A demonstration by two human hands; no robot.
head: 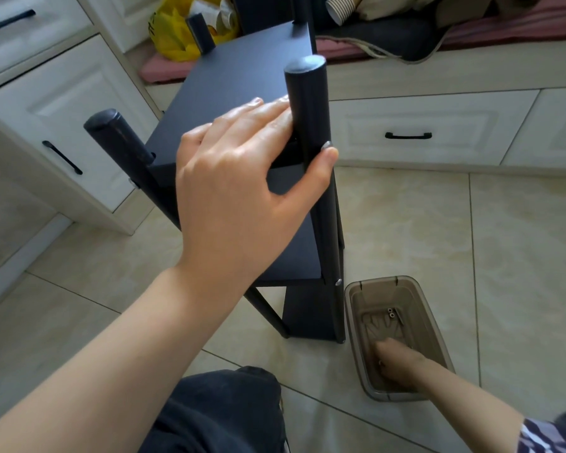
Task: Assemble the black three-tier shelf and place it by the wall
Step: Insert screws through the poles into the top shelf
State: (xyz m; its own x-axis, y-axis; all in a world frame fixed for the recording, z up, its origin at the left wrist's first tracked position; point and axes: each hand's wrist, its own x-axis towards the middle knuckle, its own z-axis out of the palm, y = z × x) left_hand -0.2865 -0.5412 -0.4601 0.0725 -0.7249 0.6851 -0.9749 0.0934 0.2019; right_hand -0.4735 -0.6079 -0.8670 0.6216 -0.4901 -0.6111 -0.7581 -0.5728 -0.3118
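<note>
You're steadying shelf (pixel 242 70) w/ L hand (pixel 239 178): fingers lying flat on top board, thumb hooking round post (pixel 307 93). R hand (pixel 396 361) reaching into tub (pixel 379 292); fingers blurred, can't tell grip.

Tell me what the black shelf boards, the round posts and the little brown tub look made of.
Shelf boards: probably laminated wood board, matte black, flat, no shine. Round posts: painted metal or wood, unclear; smooth, slight sheen, scuffed paint on one. Tub: translucent brownish plastic, with see-through walls and moulded ribs inside.
</note>
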